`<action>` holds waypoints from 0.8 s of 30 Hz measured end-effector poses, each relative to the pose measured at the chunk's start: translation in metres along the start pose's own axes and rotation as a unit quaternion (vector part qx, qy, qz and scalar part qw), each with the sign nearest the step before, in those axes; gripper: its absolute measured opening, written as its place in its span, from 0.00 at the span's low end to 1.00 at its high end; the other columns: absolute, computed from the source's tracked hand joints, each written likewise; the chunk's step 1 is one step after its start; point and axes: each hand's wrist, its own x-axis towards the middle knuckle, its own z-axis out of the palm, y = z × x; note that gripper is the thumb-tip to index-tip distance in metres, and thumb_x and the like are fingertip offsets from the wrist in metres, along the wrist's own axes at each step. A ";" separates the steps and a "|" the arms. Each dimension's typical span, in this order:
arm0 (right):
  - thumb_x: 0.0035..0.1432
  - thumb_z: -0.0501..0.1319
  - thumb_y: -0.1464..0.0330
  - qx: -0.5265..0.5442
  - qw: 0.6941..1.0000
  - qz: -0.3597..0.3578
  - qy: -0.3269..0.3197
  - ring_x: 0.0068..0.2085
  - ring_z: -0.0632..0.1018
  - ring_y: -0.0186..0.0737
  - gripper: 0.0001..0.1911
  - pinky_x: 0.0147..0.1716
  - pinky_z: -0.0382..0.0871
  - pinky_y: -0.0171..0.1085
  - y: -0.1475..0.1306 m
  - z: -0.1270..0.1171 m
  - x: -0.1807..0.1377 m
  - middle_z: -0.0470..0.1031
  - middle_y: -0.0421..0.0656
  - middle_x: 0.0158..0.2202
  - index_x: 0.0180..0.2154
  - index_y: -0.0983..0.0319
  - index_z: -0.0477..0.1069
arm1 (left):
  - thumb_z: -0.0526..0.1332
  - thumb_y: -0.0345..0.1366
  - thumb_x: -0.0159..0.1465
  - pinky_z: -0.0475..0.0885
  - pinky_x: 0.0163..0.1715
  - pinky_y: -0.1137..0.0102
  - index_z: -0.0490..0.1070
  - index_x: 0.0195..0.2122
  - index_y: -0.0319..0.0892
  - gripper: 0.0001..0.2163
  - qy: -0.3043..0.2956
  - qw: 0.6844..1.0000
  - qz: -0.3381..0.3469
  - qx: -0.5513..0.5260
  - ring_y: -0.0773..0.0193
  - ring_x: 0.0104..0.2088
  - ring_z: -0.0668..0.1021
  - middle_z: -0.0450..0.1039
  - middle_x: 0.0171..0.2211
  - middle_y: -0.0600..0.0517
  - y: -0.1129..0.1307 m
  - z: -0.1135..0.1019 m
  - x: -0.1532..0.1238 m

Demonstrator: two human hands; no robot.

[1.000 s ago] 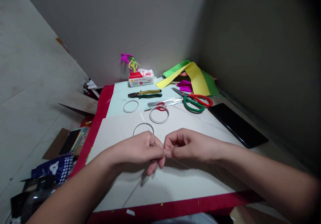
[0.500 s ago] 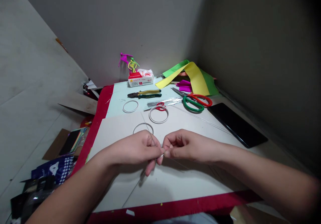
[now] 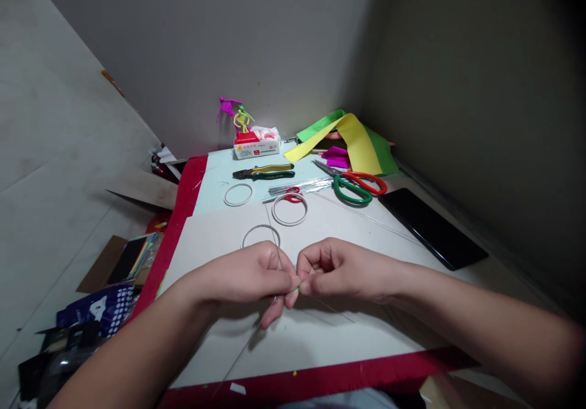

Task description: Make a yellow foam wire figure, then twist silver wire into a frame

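Note:
My left hand (image 3: 268,275) pinches a thin metal wire (image 3: 245,347) whose one end runs down toward the front of the table, while the other rises past the knuckles. Right against it, my right hand (image 3: 332,270) is closed in a pinch, thumb and forefinger meeting the left fingertips at the wire. The exact spot where the wire is gripped is mostly covered by the fingers. Just behind my left hand lies a grey ring (image 3: 262,227), partly hidden. Two more rings lie beyond, one pale ring (image 3: 290,223) and another ring (image 3: 238,204) to its left.
Pliers (image 3: 264,171), a bundle of wires (image 3: 300,185), red-and-green-handled scissors (image 3: 352,199) and a black phone (image 3: 433,229) lie farther back. A tissue pack (image 3: 257,144) and coloured paper strips (image 3: 361,140) stand near the wall. Boxes and bags (image 3: 98,311) sit left of the table.
Both hands stay together and have shifted very slightly. The wire has turned a little, its lower end now reaching farther down and left over the red front edge.

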 end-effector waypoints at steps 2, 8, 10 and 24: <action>0.48 0.61 0.74 -0.009 1.000 -0.011 0.016 0.20 0.60 0.24 0.03 0.19 0.49 0.27 0.000 0.003 -0.001 0.65 0.33 0.20 0.28 0.65 0.68 | 0.51 0.28 0.54 0.59 0.20 0.76 0.69 0.21 0.38 0.10 -0.003 1.000 -0.006 -0.020 0.72 0.14 0.65 0.66 0.10 0.55 0.000 -0.001 0.001; 0.49 0.60 0.73 -0.028 0.995 -0.060 0.068 0.21 0.58 0.25 0.03 0.20 0.49 0.28 0.000 0.006 -0.002 0.61 0.33 0.19 0.26 0.64 0.65 | 0.50 0.30 0.52 0.51 0.16 0.76 0.69 0.19 0.37 0.11 0.048 0.998 -0.023 -0.027 0.73 0.12 0.61 0.65 0.08 0.54 0.002 -0.001 0.004; 0.50 0.60 0.72 -0.030 0.995 -0.057 0.077 0.21 0.58 0.26 0.04 0.20 0.50 0.28 0.000 0.006 -0.002 0.60 0.33 0.19 0.26 0.64 0.65 | 0.50 0.30 0.53 0.51 0.16 0.76 0.69 0.19 0.37 0.11 0.059 0.997 -0.029 -0.027 0.73 0.12 0.61 0.65 0.08 0.54 0.002 -0.001 0.005; 0.55 0.60 0.72 -0.053 0.984 -0.105 0.132 0.21 0.56 0.26 0.06 0.20 0.50 0.28 -0.002 0.010 -0.004 0.56 0.31 0.19 0.28 0.63 0.64 | 0.54 0.43 0.61 0.40 0.14 0.73 0.71 0.20 0.35 0.19 0.088 0.991 -0.005 -0.098 0.76 0.09 0.50 0.64 0.07 0.53 0.003 -0.007 0.003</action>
